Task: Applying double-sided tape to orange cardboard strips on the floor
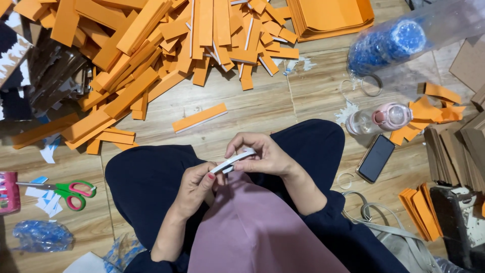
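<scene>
Both hands hold one thin white strip [233, 161] above my lap. My left hand [196, 188] pinches its lower end between thumb and fingers. My right hand [261, 154] curls over its upper end, fingertips on the strip's edge. I sit cross-legged on a wooden floor [262, 106] in dark trousers and a mauve top. A single orange strip [199, 118] with a white edge lies on the floor just ahead of my knees.
A big heap of orange strips [151, 45] fills the upper left, with stacked orange sheets [333, 17] beyond. Green-pink scissors [68, 191] lie left. A clear bottle [381, 119], a phone [376, 157], brown card pieces [457, 151] and a bag of blue items [389, 43] sit right.
</scene>
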